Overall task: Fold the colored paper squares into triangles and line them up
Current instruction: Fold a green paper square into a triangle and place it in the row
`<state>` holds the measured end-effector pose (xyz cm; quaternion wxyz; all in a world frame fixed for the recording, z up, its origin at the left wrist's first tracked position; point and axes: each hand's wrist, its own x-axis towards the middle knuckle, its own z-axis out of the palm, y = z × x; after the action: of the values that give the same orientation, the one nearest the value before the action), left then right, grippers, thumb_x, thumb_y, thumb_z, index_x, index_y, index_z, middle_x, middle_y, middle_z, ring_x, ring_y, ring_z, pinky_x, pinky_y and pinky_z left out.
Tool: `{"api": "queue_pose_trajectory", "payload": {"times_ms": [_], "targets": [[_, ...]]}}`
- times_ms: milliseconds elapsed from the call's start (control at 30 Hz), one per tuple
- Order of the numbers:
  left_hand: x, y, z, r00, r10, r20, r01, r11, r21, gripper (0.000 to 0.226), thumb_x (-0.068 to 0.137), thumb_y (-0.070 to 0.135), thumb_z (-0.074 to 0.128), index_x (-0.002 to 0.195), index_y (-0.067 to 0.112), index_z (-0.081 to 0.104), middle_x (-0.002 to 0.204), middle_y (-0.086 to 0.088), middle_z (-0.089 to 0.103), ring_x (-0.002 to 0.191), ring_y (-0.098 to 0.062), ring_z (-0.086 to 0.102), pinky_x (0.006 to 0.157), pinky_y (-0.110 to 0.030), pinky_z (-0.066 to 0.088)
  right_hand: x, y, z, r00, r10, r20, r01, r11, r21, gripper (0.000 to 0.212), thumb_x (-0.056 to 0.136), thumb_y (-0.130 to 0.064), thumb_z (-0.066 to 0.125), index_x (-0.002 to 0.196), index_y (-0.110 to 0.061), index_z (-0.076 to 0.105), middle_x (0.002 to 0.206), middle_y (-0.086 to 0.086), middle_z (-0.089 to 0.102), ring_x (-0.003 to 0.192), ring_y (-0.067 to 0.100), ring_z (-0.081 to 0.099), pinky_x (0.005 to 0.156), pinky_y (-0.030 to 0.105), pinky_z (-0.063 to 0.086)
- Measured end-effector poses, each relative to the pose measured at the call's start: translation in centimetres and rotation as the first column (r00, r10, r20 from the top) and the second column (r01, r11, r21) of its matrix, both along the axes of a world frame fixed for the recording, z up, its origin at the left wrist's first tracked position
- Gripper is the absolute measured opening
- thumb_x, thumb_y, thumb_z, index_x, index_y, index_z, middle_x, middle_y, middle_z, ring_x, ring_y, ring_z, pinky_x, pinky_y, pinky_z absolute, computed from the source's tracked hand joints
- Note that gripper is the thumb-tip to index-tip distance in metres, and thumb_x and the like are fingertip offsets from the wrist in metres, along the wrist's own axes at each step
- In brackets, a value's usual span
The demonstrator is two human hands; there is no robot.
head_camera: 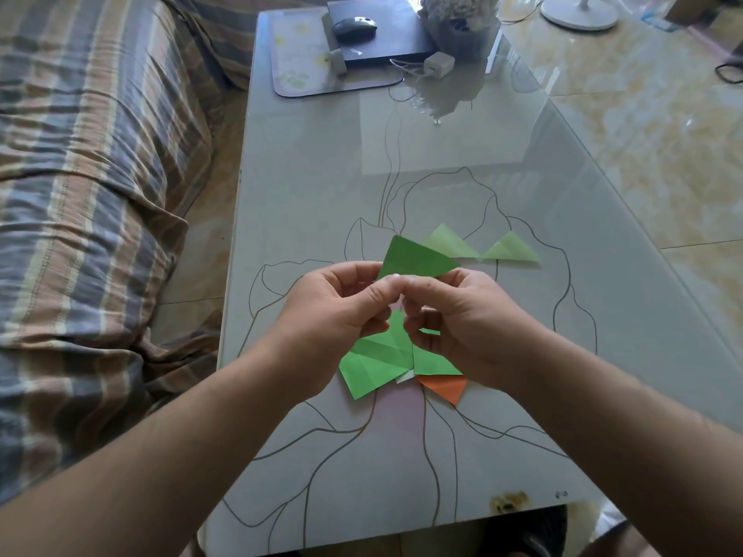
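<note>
A green paper square (414, 259) is lifted above the glass table (321, 195). My left hand (341, 303) and my right hand (454, 315) both pinch its near edge, fingertips meeting in the middle. Two pale green folded triangles (448, 245) (512, 251) lie side by side on the table just beyond the held paper. Under my hands lie creased green sheets (374, 363) (432, 363) and an orange sheet (446, 389), overlapping; my hands hide part of them.
A sofa with a striped cover (80, 195) runs along the left. At the table's far end sit a mat (293, 62), a black laptop (386, 38) with a mouse (356, 26), a charger (438, 64) and a flower vase (462, 30). A fan base (579, 10) stands on the floor.
</note>
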<state>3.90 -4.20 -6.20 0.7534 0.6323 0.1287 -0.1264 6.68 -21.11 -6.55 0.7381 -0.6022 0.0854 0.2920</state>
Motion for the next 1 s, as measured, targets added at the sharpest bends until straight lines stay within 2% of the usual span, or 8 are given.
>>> {"api": "queue_pose_trajectory", "payload": {"times_ms": [67,133,300,433,567,700,867,1000], "targets": [[0.1,0.0,0.2,1.000,0.006,-0.011,-0.006,0.999,-0.035,0.021,0.070,0.025,0.080,0.090,0.020,0.083,0.079,-0.003,0.073,0.068,-0.013,0.063,0.071,-0.026,0.059,0.1,-0.1,0.1,1.000,0.010,-0.016,-0.010,1.000,-0.007,0.018,0.093,-0.024,0.075,0.085,-0.011,0.065,0.076,0.003,0.063,0.066,0.017,0.058,0.067,0.031,0.050],[0.1,0.2,0.3,1.000,0.006,-0.006,-0.007,0.999,-0.040,0.016,0.071,0.022,0.078,0.086,0.021,0.083,0.079,-0.002,0.074,0.068,-0.012,0.064,0.071,-0.026,0.059,0.1,-0.2,0.3,0.999,0.030,-0.042,-0.029,1.000,0.010,0.014,0.094,-0.023,0.073,0.084,-0.014,0.068,0.078,0.003,0.065,0.065,0.017,0.058,0.068,0.031,0.049],[0.3,0.5,0.2,1.000,-0.007,-0.012,0.007,1.000,0.004,0.016,0.087,0.008,0.074,0.102,0.014,0.074,0.082,-0.003,0.076,0.070,-0.013,0.067,0.074,-0.027,0.061,-0.1,-0.1,0.6,0.999,0.026,-0.024,-0.026,0.999,-0.027,0.013,0.092,-0.016,0.073,0.082,-0.013,0.065,0.075,0.004,0.066,0.063,0.019,0.059,0.072,0.036,0.048],[0.2,0.4,0.3,0.999,-0.046,-0.024,0.046,0.999,0.013,0.022,0.091,0.002,0.071,0.111,0.009,0.071,0.086,-0.002,0.078,0.070,-0.011,0.068,0.073,-0.026,0.059,-0.2,0.0,0.6,1.000,0.013,0.004,-0.013,0.998,-0.066,0.015,0.092,-0.010,0.072,0.079,-0.012,0.065,0.071,0.005,0.065,0.063,0.019,0.059,0.077,0.040,0.048],[0.3,0.2,0.7,0.998,-0.065,-0.008,0.065,0.998,0.020,0.019,0.093,-0.001,0.068,0.110,0.008,0.069,0.076,0.003,0.074,0.063,-0.008,0.066,0.072,-0.026,0.059,0.1,-0.1,0.8,0.995,0.050,0.082,-0.040,0.993,-0.114,0.027,0.090,-0.009,0.071,0.065,-0.016,0.065,0.069,0.005,0.064,0.063,0.019,0.060,0.078,0.042,0.048],[0.7,0.7,0.8,0.999,-0.025,-0.023,0.025,1.000,0.006,0.019,0.093,-0.005,0.065,0.107,0.007,0.068,0.064,0.004,0.066,0.058,-0.008,0.061,0.075,-0.029,0.062,1.3,-1.2,1.3,0.996,0.012,0.085,-0.003,0.994,-0.107,0.030,0.092,-0.007,0.069,0.065,-0.019,0.064,0.066,0.004,0.061,0.059,0.017,0.060,0.077,0.041,0.047],[0.9,1.0,0.8,0.999,-0.017,-0.037,0.017,1.000,-0.007,0.019,0.094,-0.007,0.063,0.108,0.005,0.067,0.062,0.004,0.063,0.058,-0.009,0.059,0.076,-0.029,0.063,2.2,-2.4,1.5,0.995,-0.034,0.093,0.043,0.995,-0.094,0.026,0.092,-0.006,0.068,0.069,-0.018,0.066,0.069,0.005,0.060,0.059,0.020,0.061,0.069,0.034,0.049],[1.0,0.9,0.7,0.999,-0.008,-0.037,0.007,1.000,-0.024,0.020,0.093,-0.006,0.064,0.109,0.005,0.067,0.064,0.002,0.063,0.059,-0.009,0.059,0.079,-0.032,0.063,2.3,-2.5,1.5,0.994,-0.043,0.103,0.053,0.994,-0.093,0.022,0.092,-0.006,0.067,0.072,-0.015,0.064,0.069,0.005,0.059,0.058,0.019,0.060,0.070,0.035,0.049]]}}
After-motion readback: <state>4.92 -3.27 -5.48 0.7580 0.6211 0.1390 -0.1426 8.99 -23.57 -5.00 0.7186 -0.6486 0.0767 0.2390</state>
